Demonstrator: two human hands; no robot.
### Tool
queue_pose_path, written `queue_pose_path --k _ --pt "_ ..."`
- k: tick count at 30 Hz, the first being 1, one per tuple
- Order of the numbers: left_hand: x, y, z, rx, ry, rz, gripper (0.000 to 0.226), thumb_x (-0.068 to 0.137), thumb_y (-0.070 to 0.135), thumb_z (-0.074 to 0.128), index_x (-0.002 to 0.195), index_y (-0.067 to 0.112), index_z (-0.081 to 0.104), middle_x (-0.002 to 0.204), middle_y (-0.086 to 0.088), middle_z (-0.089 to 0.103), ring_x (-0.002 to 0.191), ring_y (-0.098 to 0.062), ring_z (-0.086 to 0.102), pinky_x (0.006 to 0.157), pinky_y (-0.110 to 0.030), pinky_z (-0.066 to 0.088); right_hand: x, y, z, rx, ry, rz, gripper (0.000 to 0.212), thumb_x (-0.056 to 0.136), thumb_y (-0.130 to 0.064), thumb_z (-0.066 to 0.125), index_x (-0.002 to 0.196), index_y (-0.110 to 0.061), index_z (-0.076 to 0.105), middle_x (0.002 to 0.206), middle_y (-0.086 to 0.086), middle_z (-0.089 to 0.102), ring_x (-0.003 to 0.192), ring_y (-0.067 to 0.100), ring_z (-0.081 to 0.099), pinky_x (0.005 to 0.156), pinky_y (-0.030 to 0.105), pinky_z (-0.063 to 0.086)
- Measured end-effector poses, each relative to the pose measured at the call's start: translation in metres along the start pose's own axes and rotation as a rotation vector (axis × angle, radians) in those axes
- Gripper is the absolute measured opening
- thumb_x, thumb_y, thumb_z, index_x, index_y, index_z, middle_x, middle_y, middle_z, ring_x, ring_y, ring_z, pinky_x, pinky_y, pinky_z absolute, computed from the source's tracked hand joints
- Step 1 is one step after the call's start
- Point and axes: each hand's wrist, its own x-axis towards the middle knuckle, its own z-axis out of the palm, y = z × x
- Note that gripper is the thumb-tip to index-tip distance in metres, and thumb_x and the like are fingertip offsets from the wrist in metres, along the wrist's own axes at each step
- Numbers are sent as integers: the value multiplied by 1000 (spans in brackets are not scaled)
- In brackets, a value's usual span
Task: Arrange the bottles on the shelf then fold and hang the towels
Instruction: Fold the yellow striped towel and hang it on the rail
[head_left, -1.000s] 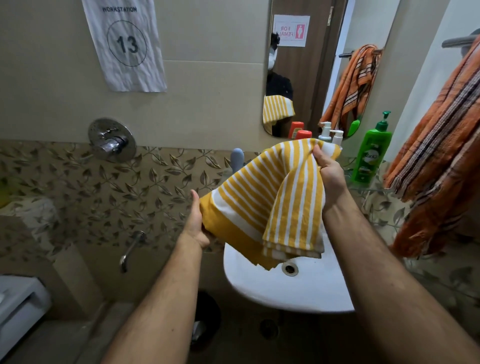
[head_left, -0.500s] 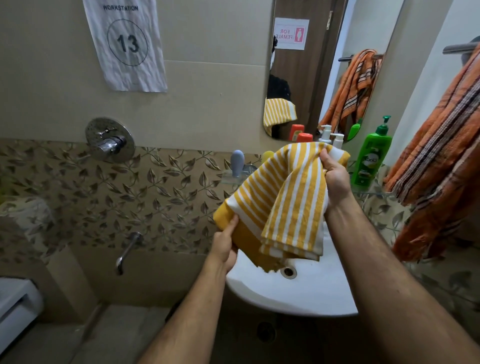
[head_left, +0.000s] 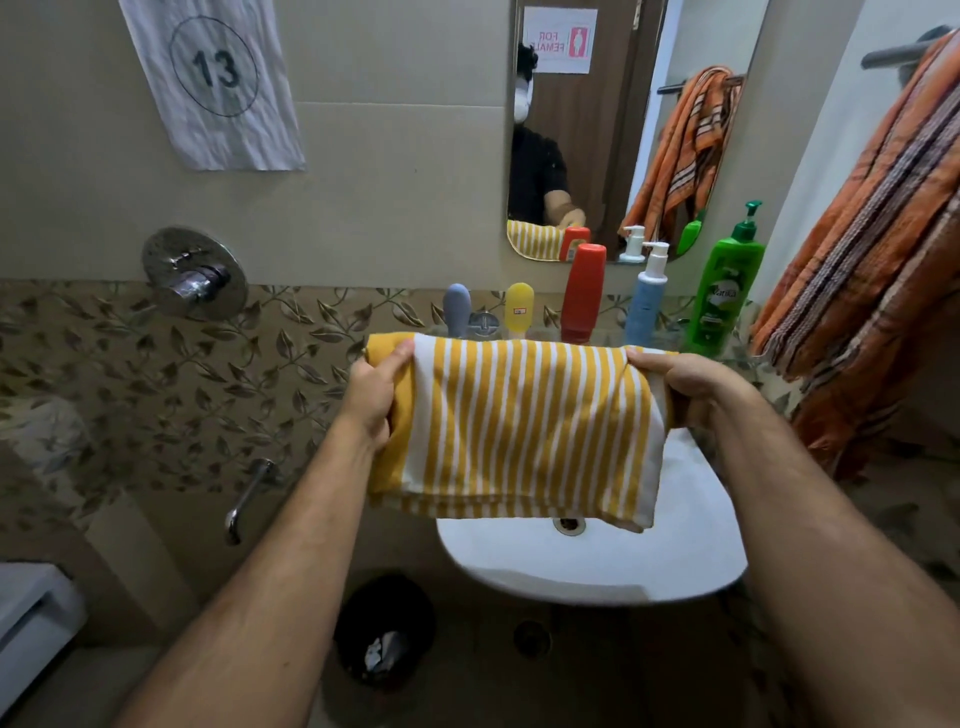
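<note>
Two hands, left hand (head_left: 375, 396) and right hand (head_left: 687, 380), grip opposite ends of one folded yellow-striped towel (head_left: 524, 431) above a white sink (head_left: 597, 566); five bottles (head_left: 584, 293) line the shelf (head_left: 737, 354) behind, and one orange towel (head_left: 872, 270) hangs at right.

Five bottles on the shelf at centre right: grey (head_left: 456, 310), yellow (head_left: 519, 310), red (head_left: 583, 292), blue (head_left: 645, 301), green (head_left: 723, 291). Two towels: striped (head_left: 524, 431), orange (head_left: 862, 270). Two hands: left (head_left: 375, 396), right (head_left: 685, 382).
</note>
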Motion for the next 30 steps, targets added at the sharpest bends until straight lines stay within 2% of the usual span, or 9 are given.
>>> queue_pose_path --k 3,5,9,15,20,22,26,28,30 --pt "0 11 9 -62 -10 49 64 76 44 75 123 4 56 115 -14 68 101 -27 68 85 -46 57 -2 3 -4 231 -66 -89 43 90 -40 64 126 -16 61 107 11 73 95 31 71 74 43 56" --pt "-2 20 16 -97 11 67 46 84 39 72 113 6 56 108 -11 68 98 -24 67 84 -43 56 -5 12 -4 474 -149 -162 39 93 -41 58 123 -16 63 107 10 75 94 27 73 74 42 56" --pt "-7 30 27 -97 8 87 20 91 30 67 92 13 56 94 -5 68 87 -19 67 79 -38 56 -6 39 16 322 -151 -149 35 92 -31 61 121 -12 65 111 12 73 94 26 72 72 40 58" --pt "11 36 -17 320 -129 -13 44 86 39 70 117 9 63 115 -14 69 102 -29 66 87 -46 55 -3 24 15 405 -39 -236 18 96 -23 60 108 -11 67 102 12 72 89 24 70 72 40 56" --pt "23 42 -36 671 -134 -28 64 84 51 69 126 4 57 117 -13 64 105 -31 63 90 -51 55 1 6 12 172 96 -345 23 92 -26 67 109 -10 69 101 9 72 85 18 69 72 34 55" --pt "25 44 -35 688 -63 0 74 78 58 69 128 5 57 120 -12 63 105 -32 63 92 -52 53 0 0 16 -58 220 -450 23 94 -31 64 106 -13 70 101 6 72 89 17 67 75 33 55" --pt "24 43 -30 545 16 -20 64 80 57 69 122 8 62 119 -13 64 107 -35 62 98 -54 49 1 -7 17 -575 523 -587 42 94 -48 58 98 -9 72 95 10 71 92 28 64 83 40 53" --pt "22 44 -25 446 46 -19 56 81 55 69 115 10 64 114 -12 66 104 -32 63 98 -50 49 2 -10 14 -542 504 -575 41 91 -48 62 97 -10 73 94 9 72 90 28 65 83 42 54" --pt "24 44 -21 383 62 -13 46 87 48 67 115 12 62 107 -9 64 100 -28 61 89 -39 50 1 -14 12 -317 364 -505 33 90 -42 67 102 -12 72 96 6 72 88 22 66 78 38 55"
